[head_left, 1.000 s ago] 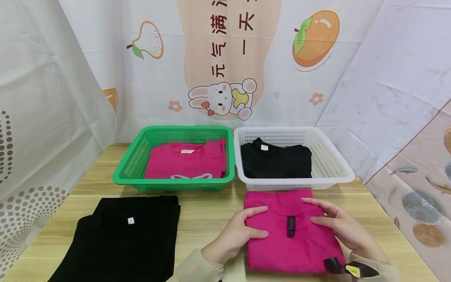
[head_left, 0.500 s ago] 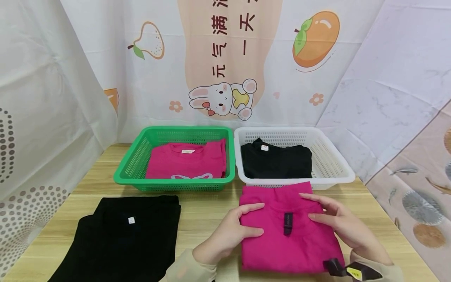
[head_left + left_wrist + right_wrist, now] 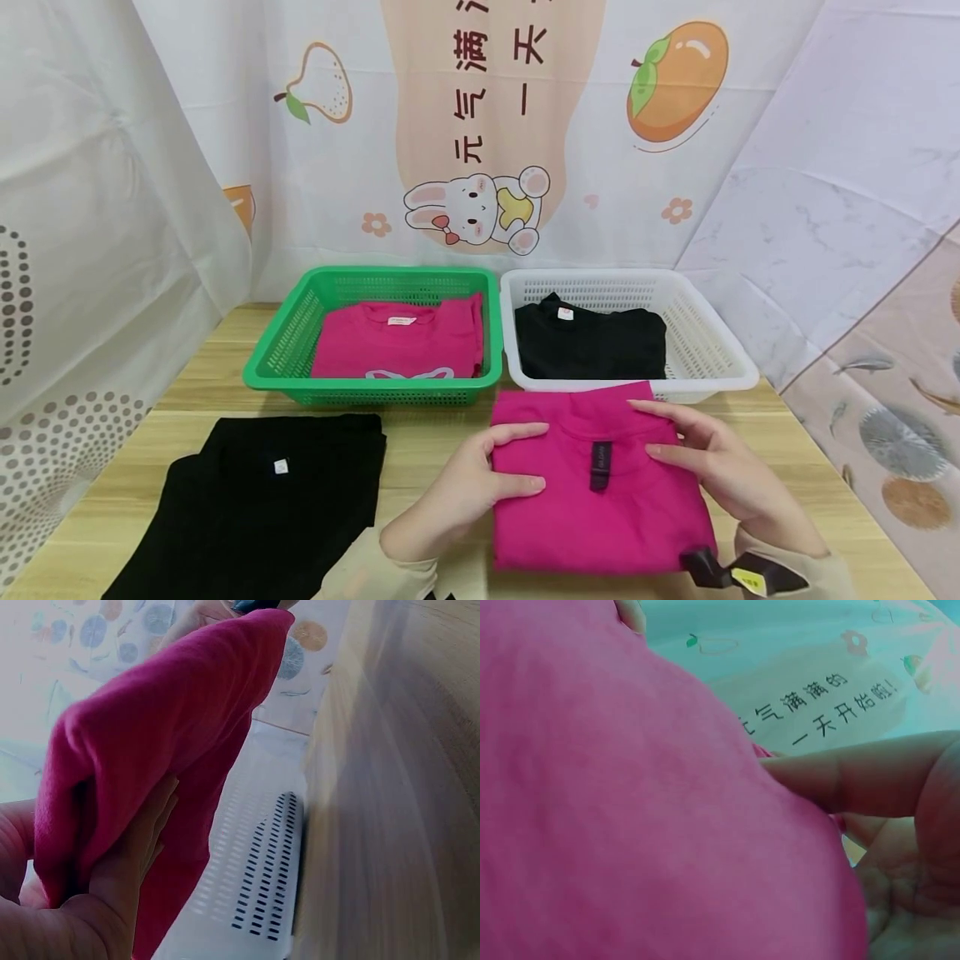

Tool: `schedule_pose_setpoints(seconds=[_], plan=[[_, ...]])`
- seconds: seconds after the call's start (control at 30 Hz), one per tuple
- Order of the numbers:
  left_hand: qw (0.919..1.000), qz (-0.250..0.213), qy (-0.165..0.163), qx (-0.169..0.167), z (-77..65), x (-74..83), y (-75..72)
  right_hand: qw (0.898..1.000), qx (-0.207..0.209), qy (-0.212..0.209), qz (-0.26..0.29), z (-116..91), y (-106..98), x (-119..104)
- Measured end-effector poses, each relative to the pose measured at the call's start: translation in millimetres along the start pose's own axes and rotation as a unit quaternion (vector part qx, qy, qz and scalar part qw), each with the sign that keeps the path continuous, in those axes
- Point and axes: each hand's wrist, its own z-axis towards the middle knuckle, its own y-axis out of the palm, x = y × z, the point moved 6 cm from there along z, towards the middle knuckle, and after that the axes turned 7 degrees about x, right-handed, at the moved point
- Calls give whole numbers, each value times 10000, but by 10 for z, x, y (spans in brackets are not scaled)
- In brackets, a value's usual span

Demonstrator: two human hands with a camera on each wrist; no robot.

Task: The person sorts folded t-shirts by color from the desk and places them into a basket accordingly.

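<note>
A folded pink T-shirt (image 3: 592, 517) with a black neck label is held level between both hands, its neckline toward the baskets. In the left wrist view the pink T-shirt (image 3: 172, 712) is up off the wooden table. My left hand (image 3: 480, 479) grips its left edge, thumb on top and the other fingers underneath. At the opposite edge my right hand (image 3: 720, 467) holds it with thumb and forefinger on top. The right wrist view shows the right hand (image 3: 900, 817) at the cloth's side, with fingers partly hidden beneath.
A green basket (image 3: 258, 375) at the back holds a folded pink shirt (image 3: 397, 342). Beside it, a white basket (image 3: 712, 385) holds a folded black shirt (image 3: 600, 346). Another black shirt (image 3: 262, 517) lies at the table's (image 3: 420, 450) front left. A printed curtain (image 3: 322, 192) hangs behind.
Both hands have carried the pink T-shirt up from the table and to the left; its far edge now overlaps the white basket's front in the head view. The baskets and black shirts stay put.
</note>
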Motion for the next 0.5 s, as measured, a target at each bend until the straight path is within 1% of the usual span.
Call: schedule_pose_setpoints(seconds=[0.27, 0.5], plan=[[9998, 10, 177, -54, -106, 191, -101, 9996, -14, -142, 224, 55, 80, -136], [9995, 6, 303, -18, -116, 340, -223, 9992, 331, -166, 164, 136, 140, -241]])
